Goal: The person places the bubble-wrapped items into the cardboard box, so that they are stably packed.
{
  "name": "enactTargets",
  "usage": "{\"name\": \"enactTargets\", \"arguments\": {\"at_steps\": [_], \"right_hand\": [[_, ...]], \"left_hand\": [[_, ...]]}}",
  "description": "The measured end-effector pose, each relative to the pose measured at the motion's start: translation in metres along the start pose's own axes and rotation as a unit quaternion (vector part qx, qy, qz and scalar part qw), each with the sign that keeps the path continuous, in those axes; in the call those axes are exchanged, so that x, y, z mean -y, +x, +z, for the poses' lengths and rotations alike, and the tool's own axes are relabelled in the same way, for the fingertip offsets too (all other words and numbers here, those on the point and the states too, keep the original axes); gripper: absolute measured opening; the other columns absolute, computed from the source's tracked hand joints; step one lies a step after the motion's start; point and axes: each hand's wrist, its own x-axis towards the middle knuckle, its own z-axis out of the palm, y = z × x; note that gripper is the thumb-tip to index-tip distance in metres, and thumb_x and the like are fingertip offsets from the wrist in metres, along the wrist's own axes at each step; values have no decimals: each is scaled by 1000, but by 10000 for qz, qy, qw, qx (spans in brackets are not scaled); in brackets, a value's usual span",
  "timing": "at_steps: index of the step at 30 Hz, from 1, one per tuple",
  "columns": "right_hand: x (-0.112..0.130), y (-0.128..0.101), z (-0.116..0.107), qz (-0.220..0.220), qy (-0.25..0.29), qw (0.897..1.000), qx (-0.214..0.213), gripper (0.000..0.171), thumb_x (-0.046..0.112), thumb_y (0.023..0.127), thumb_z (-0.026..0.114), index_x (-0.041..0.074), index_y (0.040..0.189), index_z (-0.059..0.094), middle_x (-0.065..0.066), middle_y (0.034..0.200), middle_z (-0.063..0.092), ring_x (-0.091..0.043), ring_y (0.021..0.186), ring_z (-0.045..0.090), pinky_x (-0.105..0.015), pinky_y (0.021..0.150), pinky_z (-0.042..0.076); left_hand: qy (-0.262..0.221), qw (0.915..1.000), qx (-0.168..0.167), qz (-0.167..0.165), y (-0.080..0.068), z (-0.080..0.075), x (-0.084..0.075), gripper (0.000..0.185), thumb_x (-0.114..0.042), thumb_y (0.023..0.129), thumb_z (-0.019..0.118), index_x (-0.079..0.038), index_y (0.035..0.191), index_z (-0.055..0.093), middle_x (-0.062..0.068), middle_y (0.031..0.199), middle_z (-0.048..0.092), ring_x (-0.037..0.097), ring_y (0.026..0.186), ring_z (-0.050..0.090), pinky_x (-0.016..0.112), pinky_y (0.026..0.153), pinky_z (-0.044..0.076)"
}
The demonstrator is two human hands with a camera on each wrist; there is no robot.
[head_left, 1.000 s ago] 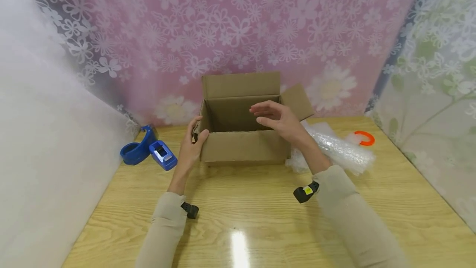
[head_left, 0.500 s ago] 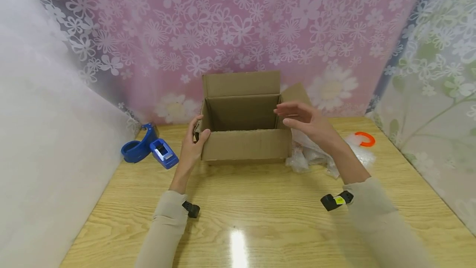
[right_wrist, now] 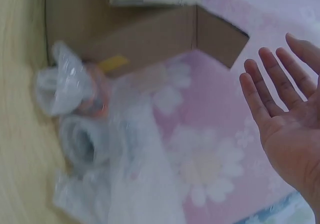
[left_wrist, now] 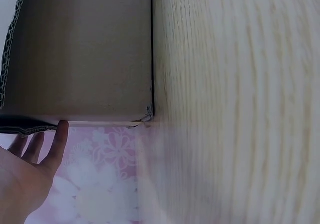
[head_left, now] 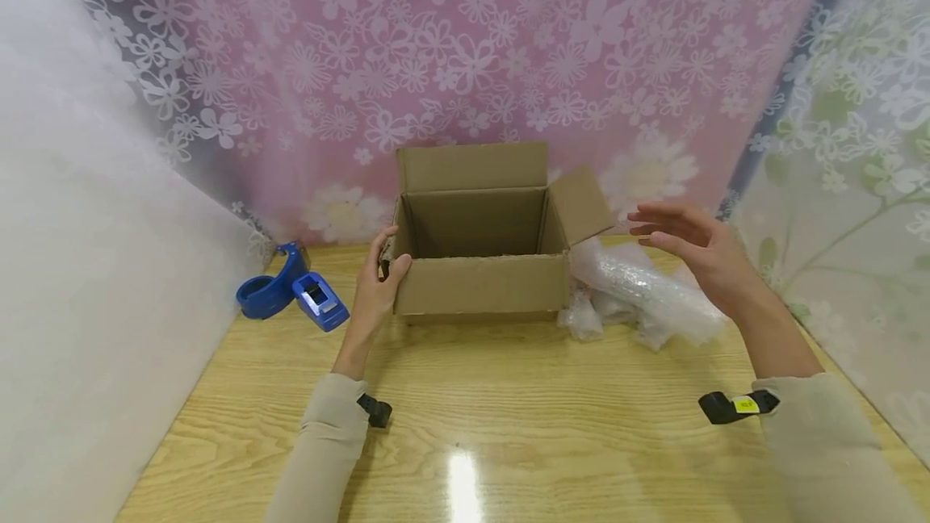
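Open brown cardboard box [head_left: 479, 265] at desk [head_left: 508, 426] back edge: left hand [head_left: 378, 285] grips its left corner, right hand [head_left: 697, 248] flat-open, empty, above clear bubble wrap [head_left: 647, 293]

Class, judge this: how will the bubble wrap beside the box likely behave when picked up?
The bubble wrap looks crumpled and loosely rolled, so probably floppy. Its thin, air-filled film suggests it is light. Loose ends may trail and unroll.

It looked like a small packing station set up in a makeshift booth. A wooden table [head_left: 508, 418] was screened at 12 and 3 o'clock by floral curtains [head_left: 450, 63], with a cardboard box [head_left: 479, 281], blue tape dispenser [head_left: 291, 294] and bubble wrap [head_left: 647, 293] laid out.
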Motion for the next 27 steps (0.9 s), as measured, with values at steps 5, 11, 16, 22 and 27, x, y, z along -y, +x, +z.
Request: {"name": "enactTargets", "arguments": {"at_steps": [5,11,16,22,27], "right_hand": [[-11,-12,-14,363,-493,9981,-69,43,-3,106,53,-3,149,49,-10,143,61,-19,126,62,-23,100,49],[-30,-29,-25,808,-1505,9853,-86,45,4,107,56,0,151,48,-2,145,59,-7,125,60,-16,96,48],[-45,-44,-34,1279,-1976,9714,-295,49,14,107,60,7,154,48,8,145,53,-1,124,53,-13,92,46],[-60,-52,-41,1777,-2606,9489,50,57,26,105,65,10,156,45,-17,156,41,-40,140,41,-23,94,45],[-71,-55,-40,2051,-2848,9358,324,62,31,100,72,8,152,48,-24,161,35,-58,146,25,-68,104,37]], "left_hand": [[-38,9999,-77,91,-1,0,1,59,-32,106,61,-28,160,39,6,171,21,36,149,32,61,102,45],[-61,9999,-72,38,-2,1,0,59,-32,106,61,-29,160,39,4,171,21,36,135,48,52,93,51],[-29,10000,-58,15,-2,3,0,60,-34,105,61,-28,160,39,4,172,21,35,133,49,50,92,51],[-20,10000,-79,0,-1,3,0,59,-32,106,61,-28,161,38,5,171,22,36,124,55,51,91,52],[-18,9999,-101,18,-2,3,1,59,-30,106,61,-28,161,39,5,170,25,35,121,55,52,92,51]]}}
